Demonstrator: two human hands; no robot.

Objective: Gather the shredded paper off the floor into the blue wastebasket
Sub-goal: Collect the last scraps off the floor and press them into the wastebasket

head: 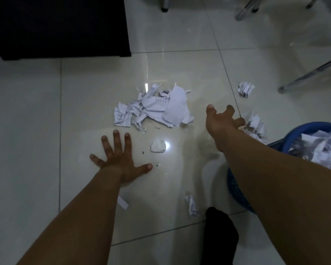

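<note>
Head view: left hand pressed flat on the floor tiles, fingers spread. Right hand raised, fingers apart and gripping nothing, with a paper clump just beyond its fingertips. Main shredded paper pile lies ahead on the tiles. Blue wastebasket stands at right, already holding scraps.

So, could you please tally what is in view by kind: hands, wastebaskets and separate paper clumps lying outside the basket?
Hands: 2, left hand, right hand
Blue wastebasket: 1
Paper clumps outside it, crumbs aside: 6, big pile, wad, strip, three crumpled pieces
Total: 9
</note>
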